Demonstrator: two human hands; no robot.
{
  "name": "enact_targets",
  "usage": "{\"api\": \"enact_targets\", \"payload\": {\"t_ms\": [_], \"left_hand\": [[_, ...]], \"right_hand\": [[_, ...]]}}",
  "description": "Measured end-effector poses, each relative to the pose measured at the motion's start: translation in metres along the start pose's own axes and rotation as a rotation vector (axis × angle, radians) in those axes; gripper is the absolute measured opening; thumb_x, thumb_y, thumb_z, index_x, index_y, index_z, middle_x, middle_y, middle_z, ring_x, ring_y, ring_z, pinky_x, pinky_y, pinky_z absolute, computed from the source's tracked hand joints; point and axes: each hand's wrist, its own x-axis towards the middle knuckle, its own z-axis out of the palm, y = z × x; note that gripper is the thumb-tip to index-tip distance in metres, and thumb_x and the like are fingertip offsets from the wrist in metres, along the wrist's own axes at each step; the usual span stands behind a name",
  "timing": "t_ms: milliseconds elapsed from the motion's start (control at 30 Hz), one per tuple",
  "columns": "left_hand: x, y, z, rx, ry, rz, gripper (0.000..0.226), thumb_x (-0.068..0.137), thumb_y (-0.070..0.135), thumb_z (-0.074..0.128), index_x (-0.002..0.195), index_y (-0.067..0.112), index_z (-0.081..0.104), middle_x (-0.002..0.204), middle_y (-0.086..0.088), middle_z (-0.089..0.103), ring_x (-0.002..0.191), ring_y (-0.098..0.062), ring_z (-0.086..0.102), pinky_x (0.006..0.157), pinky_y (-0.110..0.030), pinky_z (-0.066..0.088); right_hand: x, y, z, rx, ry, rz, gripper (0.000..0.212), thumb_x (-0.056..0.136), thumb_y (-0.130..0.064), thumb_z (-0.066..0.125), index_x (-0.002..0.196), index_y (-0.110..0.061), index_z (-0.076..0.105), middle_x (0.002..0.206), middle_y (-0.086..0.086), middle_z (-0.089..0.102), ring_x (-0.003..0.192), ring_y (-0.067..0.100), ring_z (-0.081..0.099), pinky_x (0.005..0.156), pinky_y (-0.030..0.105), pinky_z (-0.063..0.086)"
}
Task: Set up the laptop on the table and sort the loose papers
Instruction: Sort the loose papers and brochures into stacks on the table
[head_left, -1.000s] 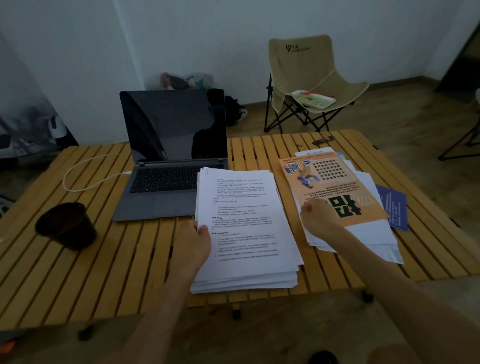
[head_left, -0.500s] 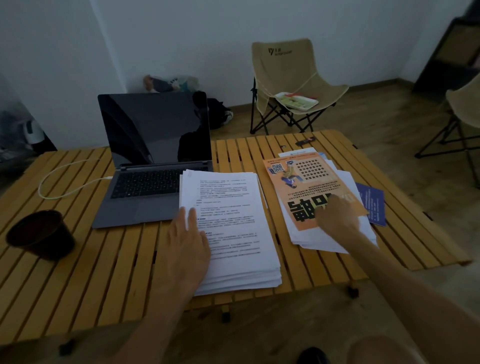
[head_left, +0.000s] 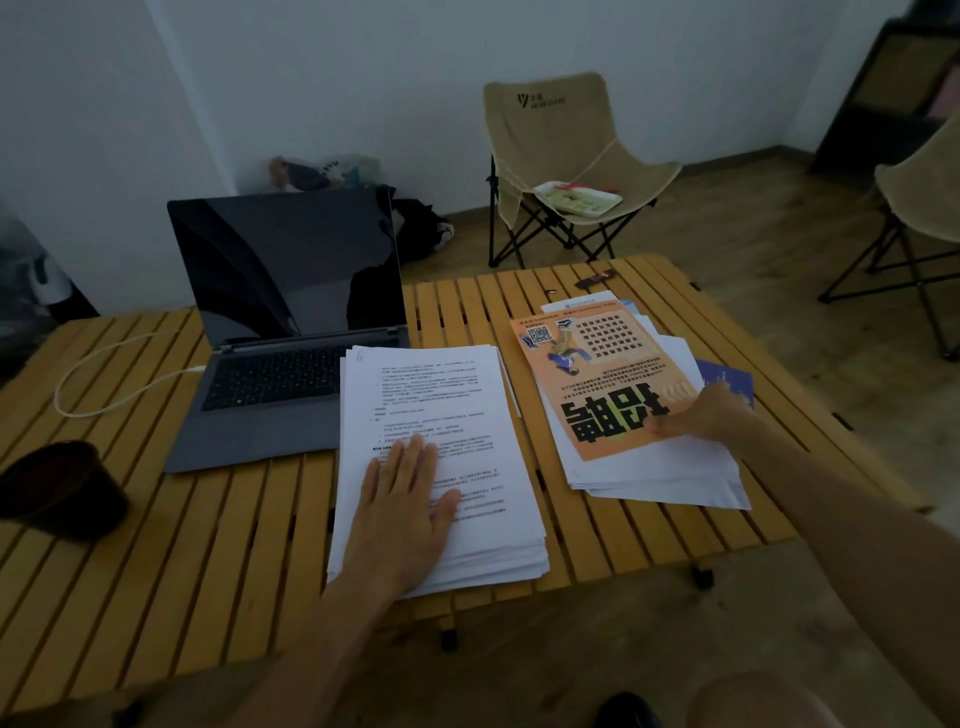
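Left hand (head_left: 402, 512) is laid flat on the white stack (head_left: 441, 457) beside the laptop (head_left: 283, 332); orange flyer (head_left: 597, 382) is pinched in the right hand (head_left: 698, 415) grip atop the loose pile (head_left: 670, 467) on the surface (head_left: 182, 571); if dragged, sheets beneath could be pulled off the edge.

laptop (head_left: 291, 332): grey, lid open and upright, screen dark, on the slatted wooden table (head_left: 171, 540) at its far left
printed stack (head_left: 436, 467): thick white pile of text pages, near edge of the table, its far left corner overlapping the laptop's right side
loose pile (head_left: 660, 467): white sheets fanned unevenly, right of the printed stack
orange flyer (head_left: 592, 384): on top of the loose pile, QR code, bold black characters
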Motion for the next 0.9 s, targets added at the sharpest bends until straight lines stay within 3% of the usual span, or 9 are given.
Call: {"api": "enact_targets", "payload": {"t_ms": [67,200,333,400,467,600,800,900], "left_hand": [[-0.001,0.0,0.0,-0.005,0.012,0.003,0.079,0.09,0.066,-0.002,0.157,0.025,-0.007,0.164,0.006,-0.017,0.148,-0.01,-0.023,0.122,-0.035,-0.013],[0.0,-0.001,0.003,-0.016,0.023,0.013,0.086,0.084,0.071,-0.012,0.157,0.025,-0.007,0.164,0.007,-0.017,0.148,-0.009,-0.022,0.121,-0.034,-0.013],[0.0,-0.001,0.003,-0.004,0.032,0.01,0.088,0.082,0.072,-0.017,0.157,0.026,-0.009,0.163,0.007,-0.019,0.148,-0.009,-0.024,0.121,-0.034,-0.014],[-0.001,-0.002,0.004,-0.015,0.036,0.008,0.089,0.081,0.073,-0.017,0.157,0.026,-0.008,0.163,0.007,-0.018,0.148,-0.008,-0.024,0.121,-0.034,-0.014],[-0.001,-0.002,0.004,-0.014,0.038,0.007,0.088,0.082,0.072,-0.016,0.157,0.026,-0.008,0.164,0.008,-0.017,0.148,-0.008,-0.024,0.121,-0.033,-0.014],[0.0,-0.002,0.004,-0.018,0.042,0.01,0.091,0.081,0.073,-0.017,0.157,0.025,-0.006,0.164,0.007,-0.016,0.148,-0.008,-0.023,0.121,-0.033,-0.014],[-0.001,-0.002,0.004,-0.03,0.058,0.021,0.094,0.08,0.075,-0.018,0.158,0.025,-0.002,0.165,0.007,-0.012,0.149,-0.009,-0.02,0.121,-0.032,-0.014],[0.0,0.004,0.003,-0.089,0.119,-0.016,0.088,0.086,0.072,0.001,0.158,0.022,0.004,0.165,0.004,-0.002,0.152,-0.012,-0.009,0.122,-0.033,-0.01]], "right_hand": [[0.008,0.002,0.0,0.066,-0.005,0.018,0.122,0.049,-0.062,0.09,0.142,-0.003,0.036,0.144,0.02,0.045,0.129,0.038,0.047,0.102,0.053,0.048],[0.023,0.004,-0.002,0.052,-0.015,0.039,0.13,0.056,-0.058,0.09,0.151,-0.002,0.02,0.152,0.02,0.035,0.136,0.039,0.04,0.108,0.053,0.042],[0.045,0.019,-0.002,0.132,-0.051,0.064,0.15,0.029,-0.061,0.095,0.148,-0.006,0.022,0.144,0.018,0.042,0.129,0.038,0.048,0.1,0.053,0.049],[0.06,0.029,0.001,0.169,-0.068,0.079,0.151,0.025,-0.059,0.096,0.146,-0.006,0.023,0.141,0.018,0.045,0.128,0.038,0.049,0.099,0.054,0.049],[0.057,0.03,-0.001,0.173,-0.089,0.065,0.135,0.031,-0.055,0.097,0.139,-0.003,0.037,0.134,0.018,0.052,0.12,0.037,0.056,0.096,0.053,0.053],[0.048,0.026,-0.005,0.204,-0.074,0.031,0.088,0.059,-0.037,0.095,0.125,0.002,0.053,0.122,0.019,0.061,0.107,0.035,0.062,0.093,0.051,0.055],[0.018,0.019,-0.019,0.244,0.07,-0.068,0.02,0.088,-0.023,0.068,0.102,-0.008,0.065,0.102,0.013,0.071,0.086,0.026,0.066,0.081,0.045,0.059],[-0.033,-0.008,-0.041,0.565,-0.047,-0.166,0.013,0.096,-0.02,0.058,0.102,-0.011,0.066,0.097,0.008,0.075,0.085,0.022,0.071,0.068,0.034,0.056]]}}
